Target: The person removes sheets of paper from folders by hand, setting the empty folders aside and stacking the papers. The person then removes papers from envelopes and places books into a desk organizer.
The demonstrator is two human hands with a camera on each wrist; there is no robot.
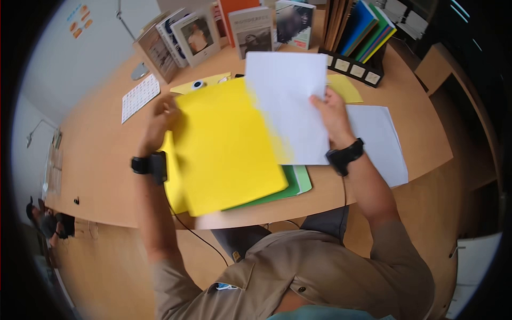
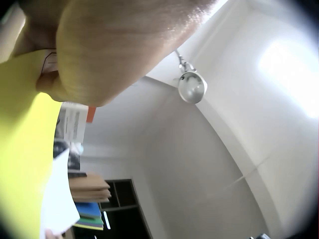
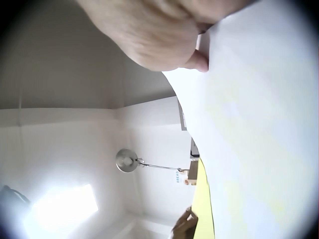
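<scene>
My left hand (image 1: 159, 121) grips a yellow folder (image 1: 224, 149) by its left edge, and the folder is held up over the near part of the desk, blurred at its edges. In the left wrist view, the thumb (image 2: 50, 84) lies over the yellow sheet. My right hand (image 1: 335, 118) pinches white paper (image 1: 288, 101) at its right side, thumb on the face toward me. The paper's lower left meets the folder's right edge in the head view. Beneath the folder, a green folder (image 1: 298, 180) shows at the desk's front edge.
Another white sheet (image 1: 376, 138) lies on the desk (image 1: 98, 154) at right. Books (image 1: 250, 29) stand along the back. A black holder (image 1: 368, 74) contains brown, blue and green folders (image 1: 368, 32). A calendar-like card (image 1: 140, 97) lies left, near a lamp base (image 1: 140, 71).
</scene>
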